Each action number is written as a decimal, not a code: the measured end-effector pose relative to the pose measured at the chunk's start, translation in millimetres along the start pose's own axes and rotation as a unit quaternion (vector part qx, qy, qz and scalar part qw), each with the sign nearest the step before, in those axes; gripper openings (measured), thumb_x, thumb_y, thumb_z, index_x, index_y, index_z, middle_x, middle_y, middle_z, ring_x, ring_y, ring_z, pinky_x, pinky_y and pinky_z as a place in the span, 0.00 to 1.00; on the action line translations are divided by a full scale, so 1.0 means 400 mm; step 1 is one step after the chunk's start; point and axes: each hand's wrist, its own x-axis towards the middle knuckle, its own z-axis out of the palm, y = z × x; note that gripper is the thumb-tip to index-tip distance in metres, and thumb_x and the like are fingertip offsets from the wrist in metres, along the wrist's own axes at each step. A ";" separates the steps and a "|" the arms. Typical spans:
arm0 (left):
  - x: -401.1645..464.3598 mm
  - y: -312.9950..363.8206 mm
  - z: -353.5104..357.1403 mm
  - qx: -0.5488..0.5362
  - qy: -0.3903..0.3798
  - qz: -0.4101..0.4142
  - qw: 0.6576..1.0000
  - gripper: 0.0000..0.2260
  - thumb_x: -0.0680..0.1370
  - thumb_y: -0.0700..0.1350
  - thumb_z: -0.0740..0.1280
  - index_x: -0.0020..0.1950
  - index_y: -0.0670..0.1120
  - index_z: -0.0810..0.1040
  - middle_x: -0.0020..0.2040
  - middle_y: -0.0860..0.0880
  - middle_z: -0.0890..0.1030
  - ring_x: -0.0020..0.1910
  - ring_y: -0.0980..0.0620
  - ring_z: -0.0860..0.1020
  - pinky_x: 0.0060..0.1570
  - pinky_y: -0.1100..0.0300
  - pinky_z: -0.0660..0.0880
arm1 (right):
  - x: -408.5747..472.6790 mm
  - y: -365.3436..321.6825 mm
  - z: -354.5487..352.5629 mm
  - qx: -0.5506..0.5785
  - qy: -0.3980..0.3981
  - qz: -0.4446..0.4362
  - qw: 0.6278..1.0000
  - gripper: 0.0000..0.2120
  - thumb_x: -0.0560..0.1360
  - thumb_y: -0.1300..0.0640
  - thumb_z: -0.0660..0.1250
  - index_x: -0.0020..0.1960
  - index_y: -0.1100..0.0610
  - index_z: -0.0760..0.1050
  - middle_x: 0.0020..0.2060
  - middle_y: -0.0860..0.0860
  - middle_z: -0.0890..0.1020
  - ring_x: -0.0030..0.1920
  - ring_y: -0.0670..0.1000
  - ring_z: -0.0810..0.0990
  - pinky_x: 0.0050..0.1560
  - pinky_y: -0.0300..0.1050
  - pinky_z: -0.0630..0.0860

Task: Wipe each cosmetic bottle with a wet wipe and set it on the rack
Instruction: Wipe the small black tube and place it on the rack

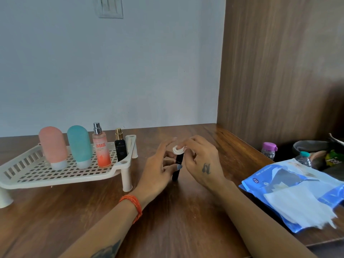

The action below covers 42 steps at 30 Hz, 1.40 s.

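A slim black bottle [177, 167] stands upright on the wooden table between my hands. My left hand [158, 170] grips its side with thumb and fingers. My right hand [202, 164] pinches a small folded white wipe [178, 150] onto the bottle's top. On the cream plastic rack [33, 175] at the left stand a pink tube [52, 146], a teal tube [80, 145], an orange spray bottle [101, 146] and a small black perfume bottle [120, 146].
A blue wet-wipe pack [268, 181] lies at the right with a white wipe [297, 203] spread over it. Behind it are a small purple-capped jar [269, 150], a bottle with a teal cap [304, 159] and dark clutter. A wooden panel rises at the right.
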 end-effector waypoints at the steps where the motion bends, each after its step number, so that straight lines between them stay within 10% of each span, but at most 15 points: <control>1: 0.000 -0.002 0.000 0.004 0.000 0.002 1.000 0.29 0.74 0.33 0.68 0.61 0.63 0.64 0.46 0.51 0.76 0.41 0.67 0.79 0.42 0.74 0.74 | 0.002 -0.001 -0.003 0.007 0.002 -0.003 1.000 0.13 0.71 0.59 0.56 0.42 0.57 0.79 0.37 0.51 0.79 0.31 0.47 0.73 0.26 0.40 0.71; 16: 0.004 -0.008 -0.002 0.011 -0.008 -0.019 1.000 0.28 0.75 0.36 0.67 0.57 0.69 0.63 0.50 0.51 0.76 0.48 0.59 0.79 0.49 0.67 0.78 | 0.000 0.003 -0.014 -0.049 0.054 0.148 0.986 0.08 0.71 0.61 0.61 0.39 0.59 0.78 0.34 0.52 0.79 0.33 0.47 0.73 0.30 0.34 0.68; 21: 0.002 -0.012 0.000 0.015 -0.011 -0.015 1.000 0.28 0.76 0.35 0.66 0.59 0.68 0.63 0.49 0.56 0.76 0.49 0.63 0.78 0.51 0.64 0.77 | -0.003 0.015 -0.022 -0.175 -0.219 0.271 0.921 0.10 0.75 0.51 0.63 0.47 0.55 0.79 0.42 0.51 0.80 0.44 0.49 0.77 0.48 0.45 0.77; 24: 0.003 -0.013 -0.001 0.013 -0.010 -0.017 1.000 0.28 0.76 0.35 0.66 0.62 0.65 0.63 0.50 0.55 0.77 0.50 0.61 0.79 0.53 0.61 0.78 | -0.004 0.008 -0.018 -0.197 -0.239 0.268 0.912 0.12 0.74 0.47 0.62 0.51 0.52 0.79 0.45 0.50 0.80 0.49 0.49 0.74 0.48 0.43 0.75; 28: 0.006 -0.017 -0.003 0.014 -0.007 -0.025 1.000 0.28 0.76 0.35 0.66 0.63 0.65 0.63 0.50 0.49 0.78 0.48 0.59 0.80 0.52 0.61 0.78 | 0.011 0.012 -0.023 -0.002 -0.080 0.239 0.968 0.09 0.74 0.51 0.64 0.53 0.48 0.79 0.47 0.46 0.80 0.49 0.47 0.76 0.50 0.42 0.72; 31: 0.007 -0.020 -0.003 0.020 -0.009 -0.031 0.999 0.29 0.76 0.35 0.66 0.67 0.62 0.62 0.49 0.52 0.78 0.48 0.61 0.80 0.51 0.64 0.78 | 0.023 0.000 -0.033 0.212 -0.113 0.239 0.941 0.12 0.72 0.57 0.69 0.53 0.44 0.80 0.46 0.46 0.82 0.46 0.45 0.80 0.48 0.39 0.76; 42: 0.006 -0.012 -0.009 -0.001 -0.016 -0.026 1.000 0.31 0.76 0.32 0.64 0.70 0.60 0.59 0.49 0.53 0.78 0.51 0.54 0.79 0.54 0.58 0.78 | 0.060 -0.009 -0.054 0.169 -0.219 0.205 0.939 0.10 0.71 0.61 0.71 0.47 0.47 0.82 0.40 0.46 0.85 0.43 0.41 0.82 0.50 0.37 0.77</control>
